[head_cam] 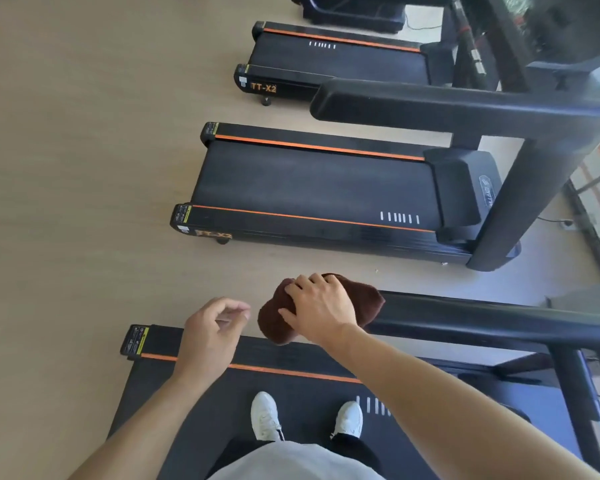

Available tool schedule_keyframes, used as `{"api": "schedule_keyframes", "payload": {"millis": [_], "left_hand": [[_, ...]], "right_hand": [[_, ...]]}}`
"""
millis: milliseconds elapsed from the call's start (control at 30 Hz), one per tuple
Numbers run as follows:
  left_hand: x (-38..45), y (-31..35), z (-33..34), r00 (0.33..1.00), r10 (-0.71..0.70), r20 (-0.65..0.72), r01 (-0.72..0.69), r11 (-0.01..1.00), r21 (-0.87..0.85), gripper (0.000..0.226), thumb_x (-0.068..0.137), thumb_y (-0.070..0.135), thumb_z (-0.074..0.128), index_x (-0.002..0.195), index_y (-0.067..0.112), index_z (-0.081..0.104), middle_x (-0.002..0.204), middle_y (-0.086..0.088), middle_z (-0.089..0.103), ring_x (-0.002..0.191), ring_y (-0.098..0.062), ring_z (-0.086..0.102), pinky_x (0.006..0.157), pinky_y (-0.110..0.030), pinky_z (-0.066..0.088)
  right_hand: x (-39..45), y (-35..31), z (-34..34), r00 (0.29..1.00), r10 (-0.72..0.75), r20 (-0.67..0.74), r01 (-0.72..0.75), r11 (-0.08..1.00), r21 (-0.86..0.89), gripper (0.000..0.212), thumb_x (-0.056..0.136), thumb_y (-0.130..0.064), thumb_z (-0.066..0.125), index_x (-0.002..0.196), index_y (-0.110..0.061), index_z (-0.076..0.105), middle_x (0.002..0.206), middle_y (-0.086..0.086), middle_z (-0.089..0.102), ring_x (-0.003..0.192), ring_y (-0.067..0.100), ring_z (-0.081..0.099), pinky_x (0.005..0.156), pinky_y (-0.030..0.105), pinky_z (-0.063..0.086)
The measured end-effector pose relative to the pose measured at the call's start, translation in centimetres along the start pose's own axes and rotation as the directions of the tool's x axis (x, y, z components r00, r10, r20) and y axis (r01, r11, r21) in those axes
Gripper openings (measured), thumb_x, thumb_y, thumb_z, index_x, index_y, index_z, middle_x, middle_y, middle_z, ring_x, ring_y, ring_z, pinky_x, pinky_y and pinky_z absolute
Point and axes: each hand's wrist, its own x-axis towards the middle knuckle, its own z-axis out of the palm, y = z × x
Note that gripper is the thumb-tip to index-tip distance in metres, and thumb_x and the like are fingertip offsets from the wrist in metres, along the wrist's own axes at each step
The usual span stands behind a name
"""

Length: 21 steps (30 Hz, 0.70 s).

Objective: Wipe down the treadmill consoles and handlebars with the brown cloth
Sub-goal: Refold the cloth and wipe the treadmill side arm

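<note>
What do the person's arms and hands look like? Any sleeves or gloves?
Both arms are bare all the way up, with no sleeves showing. The left hand and right hand wear no gloves, rings or watch. Lower down are white shoes and a light grey top.

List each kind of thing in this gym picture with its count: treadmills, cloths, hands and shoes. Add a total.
Treadmills: 4, namely the one stood on, the next, a third, and a partly visible fourth
Brown cloth: 1
Hands: 2, left hand and right hand
White shoes: 2
Total: 9
</note>
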Motion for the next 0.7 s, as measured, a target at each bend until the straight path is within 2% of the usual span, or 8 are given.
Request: {"api": "schedule_keyframes", "payload": {"millis": [100,167,233,300,367,533,700], "left_hand": [[0.5,1.7,1.3,0.998,0.07,0.008,-0.07,0.998,-0.009,0.01,0.092,0.018,0.071,0.089,0.027,0.074,0.094,0.015,0.074,0.088,-0.002,0.069,0.078,-0.016,0.052],[0.9,3.7,3.0,0.99,0.142,0.02,-0.142,0.99,-0.011,0.01,0.091,0.018,0.073,0.092,0.028,0.072,0.096,0.016,0.072,0.091,-0.001,0.068,0.081,-0.016,0.053],[1.2,5.8,5.1,0.971,0.235,0.043,-0.235,0.972,0.0,0.012,0.091,0.019,0.074,0.097,0.029,0.071,0.099,0.018,0.07,0.095,-0.002,0.066,0.085,-0.014,0.051],[1.3,7.8,7.2,0.951,0.3,0.07,-0.301,0.954,-0.003,0.014,0.09,0.022,0.075,0.102,0.027,0.071,0.102,0.018,0.069,0.098,-0.004,0.066,0.089,-0.014,0.049],[1.3,9.6,9.2,0.93,0.352,0.107,-0.354,0.935,0.0,0.016,0.09,0.022,0.074,0.105,0.024,0.071,0.104,0.014,0.069,0.1,-0.008,0.066,0.092,-0.02,0.051],[0.7,13.3,14.8,0.888,0.426,0.171,-0.43,0.903,-0.017,0.011,0.09,0.021,0.073,0.1,0.022,0.072,0.102,0.013,0.067,0.1,-0.01,0.065,0.095,-0.034,0.056],[-0.9,17.5,21.9,0.833,0.447,0.326,-0.46,0.887,-0.04,0.015,0.091,0.026,0.071,0.106,0.027,0.07,0.108,0.017,0.064,0.106,-0.005,0.062,0.099,-0.031,0.052]], "right_hand": [[-1.5,2.0,0.9,0.987,-0.147,-0.067,0.143,0.988,-0.053,0.058,0.093,-0.062,0.055,0.138,-0.025,0.05,0.132,0.003,0.059,0.115,0.029,0.057,0.094,0.045,0.048],[-2.9,3.7,1.5,0.978,-0.165,-0.125,0.155,0.984,-0.088,0.069,0.089,-0.064,0.062,0.146,-0.03,0.041,0.139,0.004,0.054,0.116,0.03,0.057,0.096,0.046,0.048],[-4.2,5.3,1.9,0.973,-0.15,-0.173,0.135,0.986,-0.096,0.072,0.09,-0.065,0.061,0.149,-0.033,0.035,0.141,0.006,0.053,0.117,0.031,0.058,0.098,0.048,0.048],[-5.3,7.0,2.0,0.977,-0.107,-0.187,0.095,0.993,-0.076,0.069,0.093,-0.069,0.053,0.149,-0.032,0.035,0.138,0.008,0.056,0.114,0.032,0.06,0.1,0.049,0.047],[-6.8,9.2,2.0,0.985,-0.046,-0.165,0.038,0.998,-0.049,0.069,0.095,-0.075,0.043,0.149,-0.031,0.036,0.133,0.008,0.059,0.112,0.032,0.061,0.1,0.049,0.046],[-12.2,17.3,2.5,0.977,0.111,-0.181,-0.117,0.993,-0.022,0.074,0.095,-0.08,0.033,0.149,-0.031,0.047,0.124,0.0,0.065,0.106,0.027,0.064,0.101,0.044,0.046],[-18.7,27.0,2.3,0.901,0.398,-0.173,-0.391,0.917,0.071,0.063,0.1,-0.073,0.024,0.124,-0.032,0.065,0.107,-0.006,0.07,0.102,0.022,0.066,0.101,0.04,0.044]]}}
